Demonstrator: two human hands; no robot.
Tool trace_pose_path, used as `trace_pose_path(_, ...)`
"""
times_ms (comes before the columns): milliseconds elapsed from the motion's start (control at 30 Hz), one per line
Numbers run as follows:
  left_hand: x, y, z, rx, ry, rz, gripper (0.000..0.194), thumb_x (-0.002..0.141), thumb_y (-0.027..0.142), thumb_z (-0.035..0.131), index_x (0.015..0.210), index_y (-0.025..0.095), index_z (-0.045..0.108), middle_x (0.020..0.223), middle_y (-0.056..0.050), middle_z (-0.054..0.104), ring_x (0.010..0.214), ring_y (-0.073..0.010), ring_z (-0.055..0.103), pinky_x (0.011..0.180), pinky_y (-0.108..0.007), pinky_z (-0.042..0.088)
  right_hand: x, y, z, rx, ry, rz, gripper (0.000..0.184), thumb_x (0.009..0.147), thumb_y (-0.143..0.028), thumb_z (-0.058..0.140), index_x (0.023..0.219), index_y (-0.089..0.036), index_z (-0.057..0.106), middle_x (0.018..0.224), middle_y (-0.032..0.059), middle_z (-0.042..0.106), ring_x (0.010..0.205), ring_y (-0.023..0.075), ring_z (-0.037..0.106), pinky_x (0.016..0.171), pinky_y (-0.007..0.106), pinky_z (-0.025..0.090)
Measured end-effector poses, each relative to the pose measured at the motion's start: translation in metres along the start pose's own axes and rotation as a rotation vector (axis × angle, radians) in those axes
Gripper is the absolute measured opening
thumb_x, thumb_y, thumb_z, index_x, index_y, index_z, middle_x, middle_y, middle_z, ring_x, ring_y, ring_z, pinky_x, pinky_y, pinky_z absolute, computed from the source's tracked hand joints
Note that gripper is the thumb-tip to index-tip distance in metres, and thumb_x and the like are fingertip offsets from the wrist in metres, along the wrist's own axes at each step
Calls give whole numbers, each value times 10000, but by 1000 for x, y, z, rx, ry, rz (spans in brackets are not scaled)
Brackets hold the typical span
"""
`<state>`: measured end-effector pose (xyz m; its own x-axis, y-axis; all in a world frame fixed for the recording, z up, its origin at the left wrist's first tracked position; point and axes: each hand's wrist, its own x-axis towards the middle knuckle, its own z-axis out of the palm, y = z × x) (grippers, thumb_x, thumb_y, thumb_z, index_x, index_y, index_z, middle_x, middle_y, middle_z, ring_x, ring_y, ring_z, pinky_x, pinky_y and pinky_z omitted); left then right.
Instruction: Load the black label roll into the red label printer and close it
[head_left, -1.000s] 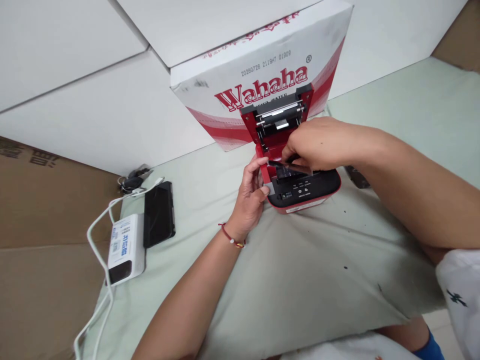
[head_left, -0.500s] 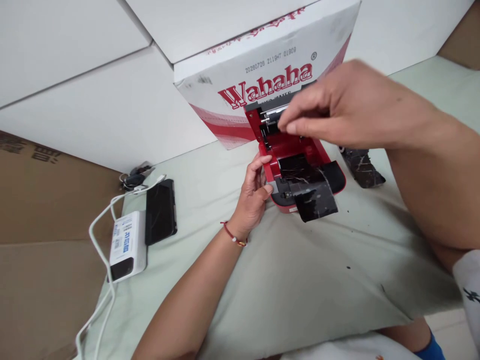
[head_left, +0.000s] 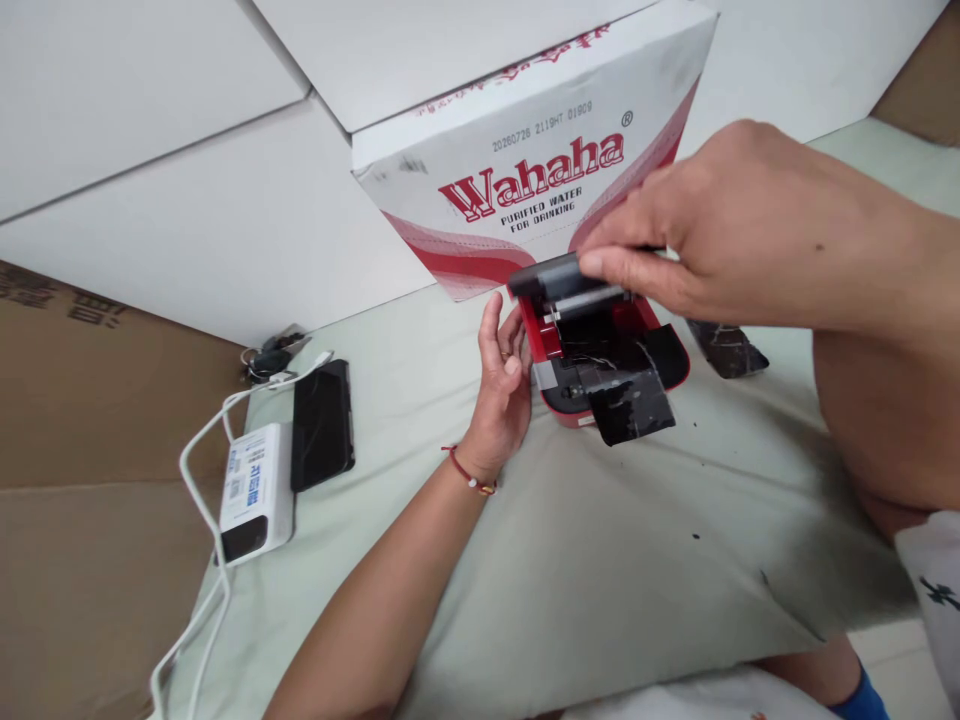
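Note:
A small red and black machine [head_left: 667, 352] with a roller inside stands on the pale green cloth. Its dark hinged lid [head_left: 546, 279] is tilted partway down over the body, with my right hand [head_left: 697, 225] closed on the lid's edge. My left hand [head_left: 502, 390] is at the machine's left side, fingers apart; some fingertips are hidden behind or against the wall. A black marble-patterned sheet [head_left: 630, 400] lies across the machine's opening and hangs over its front edge. Another dark marbled piece [head_left: 727, 350] lies on the cloth to the right, partly under my right forearm.
A white and red Wahaha water carton [head_left: 517, 130] stands right behind the machine, against white panels [head_left: 187, 230]. To the left are a black phone [head_left: 322, 425], a white power bank [head_left: 259, 490] with white cables, and a brown cardboard box [head_left: 97, 500]. Small dark scraps dot the cloth [head_left: 600, 560].
The machine's lid has swung down from nearly upright, with my right hand on it. My left hand's fingers have loosened from the machine's side and lifted apart.

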<state>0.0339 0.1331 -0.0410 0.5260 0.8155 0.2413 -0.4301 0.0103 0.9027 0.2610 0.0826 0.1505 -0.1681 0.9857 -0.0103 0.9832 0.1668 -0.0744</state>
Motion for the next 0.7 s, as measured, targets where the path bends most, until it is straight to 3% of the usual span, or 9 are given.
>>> trace_pose_path(67,0,3,3,-9,26,-3,758,1006,728,782,1689,501,540,1844,-17,545,1807,-350,411,1499,-595,331,-7,-3,1,-84,-133,-71,459,1135,-465,522,830,-246,787,704,51,681,706,200,556,759,385,348)
trace_pose_path(133,1,4,5,2,26,-6,688,1015,758,750,1629,471,628,1822,-15,574,1802,-353,418,1488,-573,362,-11,-5,4,-155,-194,-127,451,1103,-449,585,726,-238,715,620,36,616,669,182,514,742,380,323)
trace_pose_path(267,2,4,4,31,36,-2,580,1040,776,703,1491,415,747,1718,-22,662,1732,-345,509,1452,-543,427,-8,-13,4,-222,-223,-100,461,1104,-390,589,678,-231,663,602,51,588,751,197,582,785,396,350)
trace_pose_path(433,1,2,1,32,42,-6,514,1063,774,658,1415,413,763,1612,-24,692,1615,-316,601,1395,-521,490,-1,-23,-3,-333,-295,-96,467,1137,-364,550,714,-213,677,624,38,586,667,154,460,773,413,282)
trace_pose_path(533,1,2,-3,48,3,-7,533,1029,748,727,1455,428,731,1599,-21,678,1613,-322,588,1413,-530,464,1,-20,-3,-294,-286,-95,398,1091,-300,566,724,-199,681,631,51,595,678,166,466,763,403,284)
trace_pose_path(700,1,2,-7,52,-57,-14,626,921,599,911,1496,467,703,1633,15,652,1665,-312,538,1474,-493,372,1,-11,-3,-66,-167,-50,347,1037,-289,576,717,-207,681,638,64,612,774,203,564,777,372,328)
